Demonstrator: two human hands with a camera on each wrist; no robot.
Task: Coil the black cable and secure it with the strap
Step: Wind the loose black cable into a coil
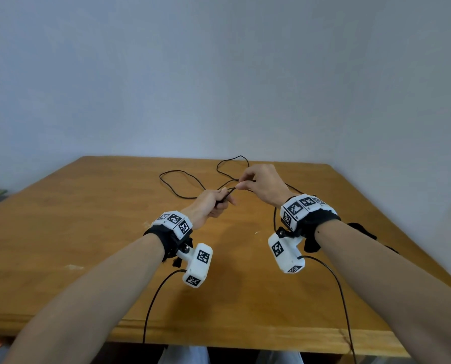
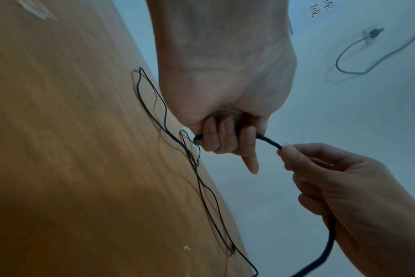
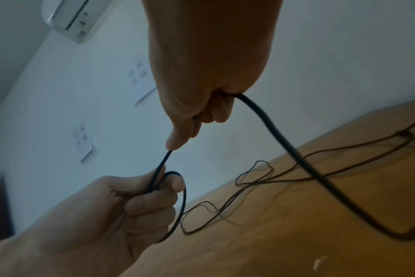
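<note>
While most of the thin, round black cable (image 1: 185, 179) sprawls in loose, uneven loops over the far part of the table (image 1: 88, 232), a short stretch of it runs taut through the air between the person's two hands. The table is smooth, honey-coloured wood with a visible grain, a rounded front edge and a few pale chips in its finish. The left hand (image 1: 211, 204) is raised above the table with its fingers curled round the cable; the right wrist view shows a small tight loop (image 3: 178, 189) bent round the thumb there. The right hand (image 1: 261, 183) sits a little higher and just beside it, knuckles up, pinching the cable between thumb and forefinger, while the other fingers fold over a further length that drops from the palm to the table. Both forearms reach forward, each bearing a black band with white blocky camera mounts (image 1: 197, 264) printed in black-and-white square patterns. Behind the table stands a plain, matt pale wall (image 1: 219, 74). I cannot make out a strap on the cable.
</note>
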